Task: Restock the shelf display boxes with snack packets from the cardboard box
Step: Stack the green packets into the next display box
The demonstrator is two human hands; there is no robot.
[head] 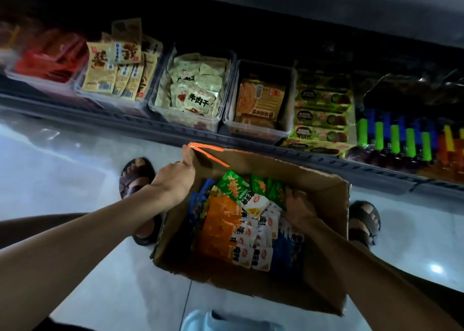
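Plainly the cardboard box (324, 187) sits low at the centre of the view, its snack packets (226, 220) heaped loose inside. The left hand (175, 180) is clenched on the box's raised flap at about ten o'clock, while the right hand (298, 205) lies on the green packets (232, 184) at about two o'clock of the heap; whether its fingers have closed on one cannot be told. These packets look light, soft and slick, likely to slide apart, so a pinch at a sealed edge or a loose handful would probably serve, bound for the shelf display boxes (185, 120) at twelve o'clock.
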